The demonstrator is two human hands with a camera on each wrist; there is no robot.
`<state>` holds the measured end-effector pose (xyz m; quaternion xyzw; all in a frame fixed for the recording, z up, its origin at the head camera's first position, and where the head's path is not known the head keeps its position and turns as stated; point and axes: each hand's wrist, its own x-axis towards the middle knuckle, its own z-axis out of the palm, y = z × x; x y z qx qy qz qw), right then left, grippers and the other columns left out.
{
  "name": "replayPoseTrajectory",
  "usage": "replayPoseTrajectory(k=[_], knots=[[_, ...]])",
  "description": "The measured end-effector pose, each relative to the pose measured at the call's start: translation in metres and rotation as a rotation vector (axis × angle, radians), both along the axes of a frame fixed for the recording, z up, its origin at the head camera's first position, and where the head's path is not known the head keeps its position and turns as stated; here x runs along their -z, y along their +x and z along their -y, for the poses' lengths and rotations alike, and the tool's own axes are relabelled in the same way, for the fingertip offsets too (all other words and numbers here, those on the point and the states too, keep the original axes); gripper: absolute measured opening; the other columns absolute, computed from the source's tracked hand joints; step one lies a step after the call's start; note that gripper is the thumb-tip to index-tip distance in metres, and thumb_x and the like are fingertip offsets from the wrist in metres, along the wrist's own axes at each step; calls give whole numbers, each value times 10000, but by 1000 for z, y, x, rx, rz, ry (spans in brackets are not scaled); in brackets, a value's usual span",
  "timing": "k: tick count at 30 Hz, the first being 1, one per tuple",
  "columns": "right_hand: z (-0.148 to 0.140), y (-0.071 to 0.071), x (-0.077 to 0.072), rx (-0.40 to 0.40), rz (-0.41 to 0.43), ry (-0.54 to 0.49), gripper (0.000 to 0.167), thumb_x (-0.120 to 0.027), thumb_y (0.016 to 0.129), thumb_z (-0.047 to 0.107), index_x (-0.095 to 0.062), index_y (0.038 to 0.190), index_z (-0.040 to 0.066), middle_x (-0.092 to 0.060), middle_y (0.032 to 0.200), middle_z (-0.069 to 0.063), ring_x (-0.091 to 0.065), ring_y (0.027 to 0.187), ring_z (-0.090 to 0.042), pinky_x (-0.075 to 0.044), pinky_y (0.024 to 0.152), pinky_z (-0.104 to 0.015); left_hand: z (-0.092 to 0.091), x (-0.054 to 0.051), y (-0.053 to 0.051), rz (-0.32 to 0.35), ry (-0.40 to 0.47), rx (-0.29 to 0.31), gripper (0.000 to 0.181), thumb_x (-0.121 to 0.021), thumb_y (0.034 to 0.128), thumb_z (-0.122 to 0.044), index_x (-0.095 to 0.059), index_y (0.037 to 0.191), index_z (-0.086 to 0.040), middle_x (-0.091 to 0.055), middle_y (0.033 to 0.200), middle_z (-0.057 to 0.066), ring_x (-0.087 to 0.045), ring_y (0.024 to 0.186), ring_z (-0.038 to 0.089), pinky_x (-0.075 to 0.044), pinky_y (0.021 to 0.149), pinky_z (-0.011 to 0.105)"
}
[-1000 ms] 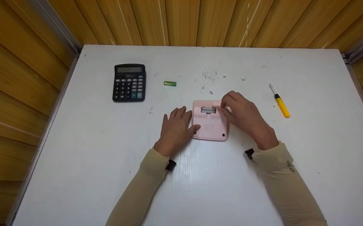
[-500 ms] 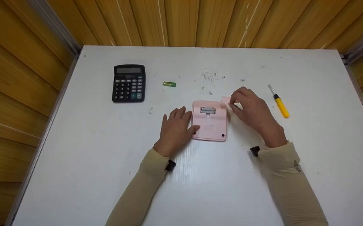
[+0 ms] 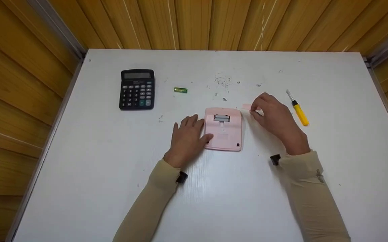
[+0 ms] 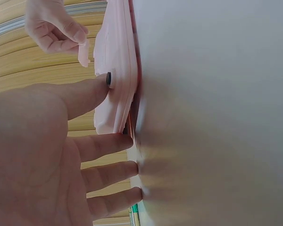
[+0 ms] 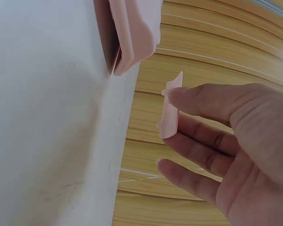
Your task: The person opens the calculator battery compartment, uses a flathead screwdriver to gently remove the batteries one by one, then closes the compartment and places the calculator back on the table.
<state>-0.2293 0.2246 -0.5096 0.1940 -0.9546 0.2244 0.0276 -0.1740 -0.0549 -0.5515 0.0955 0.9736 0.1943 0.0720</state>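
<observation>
A pink calculator (image 3: 223, 134) lies face down on the white table, its battery compartment (image 3: 221, 118) uncovered with a grey battery inside. My left hand (image 3: 187, 141) rests at its left side, thumb on the back near a black foot and fingers spread along the edge and table. To the right of the calculator, my right hand (image 3: 274, 117) pinches a small pink battery cover (image 5: 170, 113) between thumb and fingers, held apart from the calculator. In the left wrist view the same cover (image 4: 84, 53) hangs from the fingertips.
A black calculator (image 3: 136, 89) lies face up at the back left. Between it and the pink one is a green battery (image 3: 180, 90). A screwdriver with a yellow handle (image 3: 300, 115) lies to the right of my right hand. Wood-patterned panels surround the white table (image 3: 79, 168).
My right hand has moved right, away from the pink calculator, carrying the battery cover off its back. The left hand has stayed in place.
</observation>
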Motion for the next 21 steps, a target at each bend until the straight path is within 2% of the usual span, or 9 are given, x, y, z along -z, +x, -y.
replayPoseTrajectory(k=[7, 16, 21], knots=[[-6, -5, 7, -7, -1, 17, 65, -768, 952, -6, -714, 986, 4, -649, 1126, -148, -617, 1079, -343, -551, 916, -516, 0, 2, -1, -9, 4, -7, 658, -615, 1050, -537, -553, 1560, -127, -451, 1641, 131, -378, 1525, 347, -284, 1193, 673], [-8, -7, 8, 21, 95, 44, 53, -744, 981, 16, -720, 1027, 4, -634, 1173, -174, -606, 1112, -373, -520, 1000, -553, 0, 2, -1, -15, -10, -2, 658, -609, 1052, -543, -552, 1560, -128, -456, 1638, 133, -384, 1522, 348, -292, 1191, 669], [-10, -8, 10, 15, 135, 64, 68, -739, 988, 22, -728, 1052, 3, -633, 1179, -181, -609, 1087, -374, -523, 989, -559, 0, 1, -1, -6, -8, -4, 664, -604, 1053, -547, -543, 1567, -130, -446, 1645, 130, -375, 1528, 349, -284, 1197, 664]])
